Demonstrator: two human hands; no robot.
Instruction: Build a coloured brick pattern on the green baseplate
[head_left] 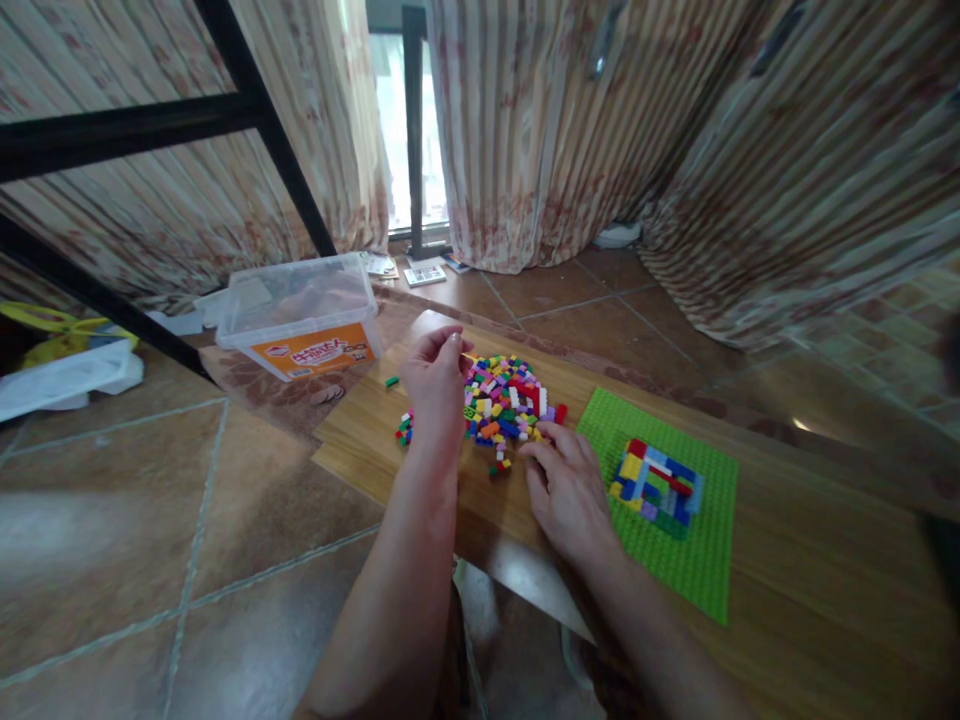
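A heap of small coloured building bricks [510, 395] lies on the wooden table. My left hand [435, 375] is raised over the heap's left side, thumb and fingers pinched together; whatever they hold is too small to make out. At the heap's near right edge, my right hand [570, 485] rests low with fingers curved and a little apart, close to some bricks. To its right lies a green baseplate [701, 570], bearing a low structure of blue, yellow, red and white bricks [660, 485].
A clear plastic box [300, 310] with an orange label stands beyond the table's left end. One green brick [391, 382] lies apart from the heap. Patterned curtains [510, 130] and a black metal frame [277, 150] are behind. Tiled floor [285, 560] surrounds the table.
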